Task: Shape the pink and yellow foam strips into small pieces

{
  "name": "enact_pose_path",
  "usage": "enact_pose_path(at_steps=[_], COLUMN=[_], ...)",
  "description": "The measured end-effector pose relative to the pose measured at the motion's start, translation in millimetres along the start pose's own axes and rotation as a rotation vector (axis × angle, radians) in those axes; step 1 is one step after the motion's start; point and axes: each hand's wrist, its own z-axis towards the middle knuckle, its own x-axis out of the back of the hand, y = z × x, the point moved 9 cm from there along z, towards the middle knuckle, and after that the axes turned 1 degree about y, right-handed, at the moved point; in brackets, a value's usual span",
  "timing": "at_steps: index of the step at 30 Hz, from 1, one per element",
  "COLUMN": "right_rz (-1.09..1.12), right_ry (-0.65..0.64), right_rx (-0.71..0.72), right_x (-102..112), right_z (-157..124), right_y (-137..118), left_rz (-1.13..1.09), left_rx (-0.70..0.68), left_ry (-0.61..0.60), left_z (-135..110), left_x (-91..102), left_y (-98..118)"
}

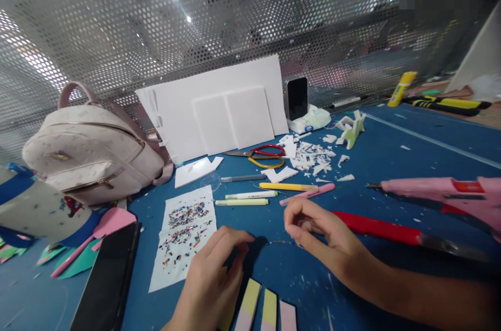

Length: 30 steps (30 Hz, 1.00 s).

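Running between left hand (214, 264) and right hand (326, 234) — thin strand (279, 241).

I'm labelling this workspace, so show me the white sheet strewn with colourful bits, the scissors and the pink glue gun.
White sheet (158, 281): head view, bare lower-left corner.
Scissors (251, 154): head view, around the pivot, by the handles.
Pink glue gun (426, 188): head view, side of the body.
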Motion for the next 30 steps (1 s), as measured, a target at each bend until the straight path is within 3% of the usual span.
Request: enact_pose_path(at_steps=[3,7,12,30], right_rz=[-0.071,-0.127,-0.171,-0.177], right_ry=[-0.123,-0.189,-0.195,-0.158], right_rx=[0.016,0.175,0.315,0.370], right_x=[-11,-18,-21,-20], right_z=[0,-4,-11,-14], right_y=[-9,-21,-25,-32], left_rz=[-0.043,-0.106,-0.179,-0.492], left_rx=[0.012,0.049,0.056,0.229], left_ry=[0.028,0.083,0.105,0.253], left_z=[-1,-3,-5,-14], left_x=[2.3,3.3,0.8,-4.8], left_y=[2,2,6,5])
